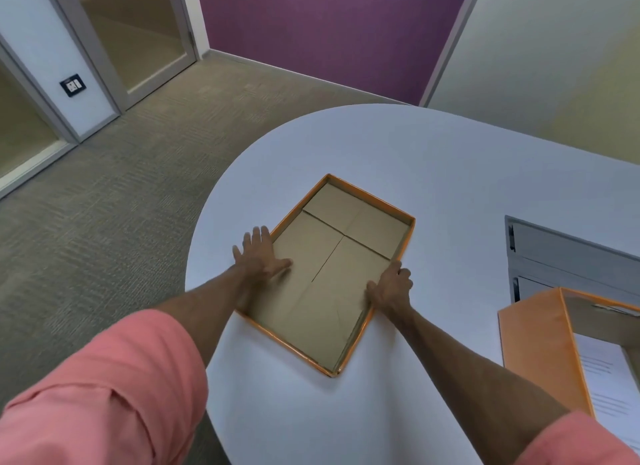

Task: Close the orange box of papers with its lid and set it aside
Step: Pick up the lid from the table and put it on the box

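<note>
Two salmon-pink rolled sleeves [104, 388] fill the bottom corners, both cut off by the frame, with bare forearms reaching out over a white table [450, 173] with a rounded end.

Near the table's rounded left edge lies the orange lid [304, 352], inside up and turned at an angle, showing its brown cardboard inner face with flap seams. The left hand [259, 255] rests on the lid's left rim, fingers spread and flat, thumb lying over the inside – not closed around anything. The right hand [391, 286] sits on the right rim, fingers curled over the wall; whether it truly pinches the wall is hard to tell, since the fingertips are hidden outside it.

At the table's right edge stands the orange box [540, 347], cut off by the frame, open, with printed white papers [609, 388] inside – their text too blurred to read. Just beyond it sits a grey tray-like unit [568, 256], partly hidden behind the box and also cropped.
</note>
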{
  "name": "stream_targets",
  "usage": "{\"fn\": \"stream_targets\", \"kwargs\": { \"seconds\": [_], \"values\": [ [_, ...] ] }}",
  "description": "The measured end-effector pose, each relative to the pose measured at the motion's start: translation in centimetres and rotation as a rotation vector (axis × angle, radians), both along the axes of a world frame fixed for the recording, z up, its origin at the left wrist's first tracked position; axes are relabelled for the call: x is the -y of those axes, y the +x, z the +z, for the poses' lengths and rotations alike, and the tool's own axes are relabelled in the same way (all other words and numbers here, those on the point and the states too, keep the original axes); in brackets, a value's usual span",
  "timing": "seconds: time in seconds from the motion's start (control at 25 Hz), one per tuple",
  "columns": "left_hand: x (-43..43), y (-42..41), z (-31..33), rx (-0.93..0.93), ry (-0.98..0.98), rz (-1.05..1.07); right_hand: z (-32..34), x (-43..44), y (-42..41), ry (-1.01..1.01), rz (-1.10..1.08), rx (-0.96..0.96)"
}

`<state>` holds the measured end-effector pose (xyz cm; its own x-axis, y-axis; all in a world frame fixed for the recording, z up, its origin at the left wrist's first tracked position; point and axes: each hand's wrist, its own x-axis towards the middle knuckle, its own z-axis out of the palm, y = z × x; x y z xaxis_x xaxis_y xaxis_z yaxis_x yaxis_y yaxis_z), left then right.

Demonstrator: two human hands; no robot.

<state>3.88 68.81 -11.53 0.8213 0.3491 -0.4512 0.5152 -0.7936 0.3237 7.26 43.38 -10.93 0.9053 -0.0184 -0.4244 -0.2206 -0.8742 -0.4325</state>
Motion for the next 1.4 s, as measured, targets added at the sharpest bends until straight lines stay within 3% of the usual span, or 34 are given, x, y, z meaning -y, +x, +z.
{"fn": "stream_targets", "kwargs": {
  "seconds": [0.28,0.52,0.72,0.96,1.16,1.4],
  "values": [
    [0.9,0.7,0.5,0.192,-0.4,0.377,-0.6,1.2,1.6,0.257,-0.301,-0.119],
    [3.3,0.4,3.1,0.248,-0.542,0.642,2.2,5.0,2.5,0.488,-0.388,-0.059],
    [7.2,1.2,8.3,0.287,-0.789,0.532,7.9,10.6,4.2,0.648,-0.35,-0.053],
    [14.0,1.6,15.1,0.272,-0.908,0.431,15.4,19.2,4.4,0.692,-0.29,-0.01],
    [22.0,0.4,19.0,0.275,-0.955,0.317,19.9,27.9,2.0,0.716,-0.308,0.046],
    [31.6,-3.0,19.5,0.23,-0.953,0.254,20.8,37.8,-2.0,0.739,-0.341,0.051]
  ]
}}
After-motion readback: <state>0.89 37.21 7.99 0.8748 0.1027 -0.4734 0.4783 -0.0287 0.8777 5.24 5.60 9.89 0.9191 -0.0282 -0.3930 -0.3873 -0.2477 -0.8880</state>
